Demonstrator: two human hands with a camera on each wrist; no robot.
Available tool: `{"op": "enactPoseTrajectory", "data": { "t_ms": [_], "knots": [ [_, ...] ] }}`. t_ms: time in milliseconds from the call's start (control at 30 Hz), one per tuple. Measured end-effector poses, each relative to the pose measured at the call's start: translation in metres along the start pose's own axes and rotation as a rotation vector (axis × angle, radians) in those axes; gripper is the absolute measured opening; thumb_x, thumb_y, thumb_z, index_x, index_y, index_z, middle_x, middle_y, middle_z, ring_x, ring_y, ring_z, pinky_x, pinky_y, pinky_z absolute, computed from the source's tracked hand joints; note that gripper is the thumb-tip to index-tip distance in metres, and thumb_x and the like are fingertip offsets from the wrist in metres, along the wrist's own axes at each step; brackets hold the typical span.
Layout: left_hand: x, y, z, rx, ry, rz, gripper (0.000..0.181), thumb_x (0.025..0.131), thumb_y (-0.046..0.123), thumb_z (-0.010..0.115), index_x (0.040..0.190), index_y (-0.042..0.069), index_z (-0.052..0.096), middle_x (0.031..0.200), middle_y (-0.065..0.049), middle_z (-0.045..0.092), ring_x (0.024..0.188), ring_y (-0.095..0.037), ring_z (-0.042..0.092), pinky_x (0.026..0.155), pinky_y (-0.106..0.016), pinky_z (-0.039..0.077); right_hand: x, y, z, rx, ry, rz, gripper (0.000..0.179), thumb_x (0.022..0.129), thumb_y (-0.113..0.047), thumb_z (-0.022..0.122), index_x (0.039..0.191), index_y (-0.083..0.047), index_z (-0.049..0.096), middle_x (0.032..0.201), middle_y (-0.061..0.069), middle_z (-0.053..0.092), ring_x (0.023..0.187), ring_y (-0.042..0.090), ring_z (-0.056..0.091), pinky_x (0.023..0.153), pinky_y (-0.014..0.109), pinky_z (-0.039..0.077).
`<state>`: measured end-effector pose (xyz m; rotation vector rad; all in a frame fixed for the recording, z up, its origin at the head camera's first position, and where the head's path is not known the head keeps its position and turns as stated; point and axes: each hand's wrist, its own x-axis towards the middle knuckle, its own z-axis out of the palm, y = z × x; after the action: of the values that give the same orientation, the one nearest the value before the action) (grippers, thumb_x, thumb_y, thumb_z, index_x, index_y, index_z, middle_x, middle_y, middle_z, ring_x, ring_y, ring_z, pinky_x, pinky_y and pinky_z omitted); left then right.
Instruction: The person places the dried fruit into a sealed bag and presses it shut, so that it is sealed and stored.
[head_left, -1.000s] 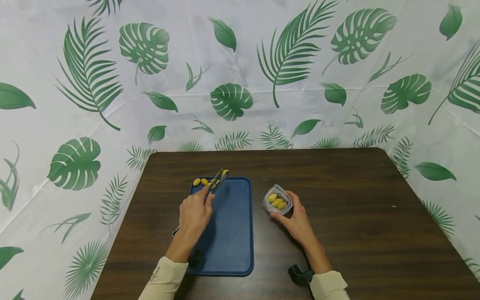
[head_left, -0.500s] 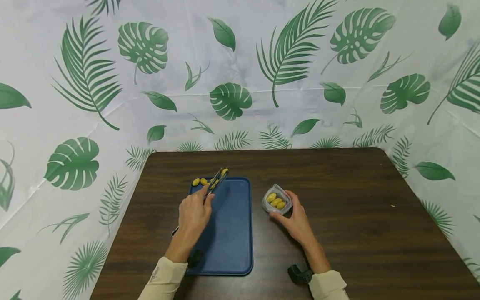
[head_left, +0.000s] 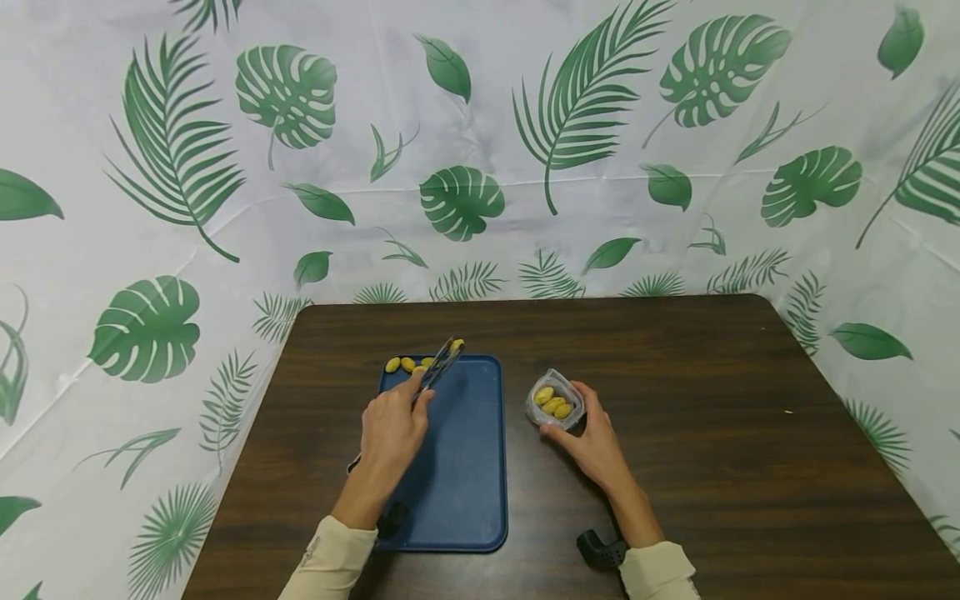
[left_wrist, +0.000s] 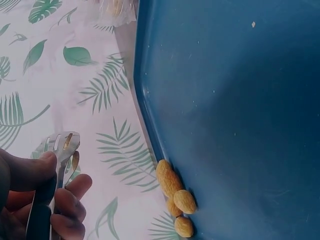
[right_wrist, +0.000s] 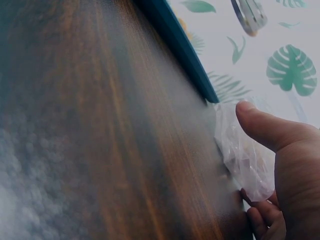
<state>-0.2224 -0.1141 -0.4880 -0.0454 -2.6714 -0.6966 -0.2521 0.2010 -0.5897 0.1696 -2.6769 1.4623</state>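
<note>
- The left hand was curled round a pair of metal tongs, which reached out beyond its fingers, away from the person.
- At the far end of the tongs, ahead of the left hand, a yellow oval piece seemed pinched between the tips, though it was too small to be sure.
- Beneath the left hand and stretching to its right lay a blue tray.
- Just ahead of the left hand, several loose yellow pieces lay along the tray's far edge, some touching one another.
- The right hand held a clear plastic container between thumb and fingers, to the right of the tray and apart from it.
- Inside the container, left of the right hand's fingers, yellow ovals lay together.
- Below both hands was a dark wooden table.
</note>
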Motion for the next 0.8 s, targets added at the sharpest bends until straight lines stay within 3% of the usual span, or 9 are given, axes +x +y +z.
{"op": "enactPoseTrajectory", "data": {
  "t_ms": [267, 467, 533, 800],
  "knots": [
    [-0.0018, 0.0035, 0.0026, -0.013, -0.017, 0.033, 0.039, 0.099, 0.026, 0.07, 0.13, 0.002, 0.071, 0.109, -0.02, 0.078, 0.07, -0.032, 0.071, 0.062, -0.048, 0.057, -0.0013, 0.0007, -0.0007, -0.009, -0.012, 0.035, 0.093, 0.081, -0.043, 0.088, 0.155, -0.018, 0.038, 0.145, 0.016, 0.057, 0.131, 0.04, 0.051, 0.106, 0.063, 0.04],
    [-0.0012, 0.0049, 0.0041, -0.025, -0.034, 0.04, 0.04, 0.099, 0.026, 0.071, 0.131, 0.002, 0.07, 0.088, -0.017, 0.077, 0.052, -0.017, 0.051, 0.052, -0.035, 0.045, -0.0006, 0.0009, -0.001, -0.01, -0.015, 0.022, 0.093, 0.081, -0.043, 0.088, 0.155, -0.017, 0.038, 0.144, 0.016, 0.057, 0.13, 0.04, 0.052, 0.106, 0.063, 0.04],
    [-0.0007, 0.0059, 0.0042, -0.033, -0.054, 0.028, 0.041, 0.099, 0.026, 0.07, 0.133, 0.003, 0.069, 0.074, -0.011, 0.071, 0.048, -0.013, 0.04, 0.05, -0.03, 0.037, -0.0005, 0.0009, -0.0009, -0.007, -0.014, 0.019, 0.093, 0.081, -0.042, 0.088, 0.155, -0.017, 0.038, 0.144, 0.016, 0.057, 0.13, 0.04, 0.052, 0.106, 0.063, 0.04],
    [-0.0017, 0.01, 0.0073, -0.064, -0.064, 0.05, 0.041, 0.099, 0.026, 0.071, 0.133, 0.004, 0.07, 0.068, -0.005, 0.069, 0.044, -0.007, 0.031, 0.045, -0.024, 0.029, 0.0006, 0.0015, -0.0007, 0.007, -0.019, 0.015, 0.092, 0.081, -0.042, 0.089, 0.154, -0.016, 0.038, 0.144, 0.016, 0.057, 0.129, 0.039, 0.052, 0.107, 0.062, 0.039]
  ]
}}
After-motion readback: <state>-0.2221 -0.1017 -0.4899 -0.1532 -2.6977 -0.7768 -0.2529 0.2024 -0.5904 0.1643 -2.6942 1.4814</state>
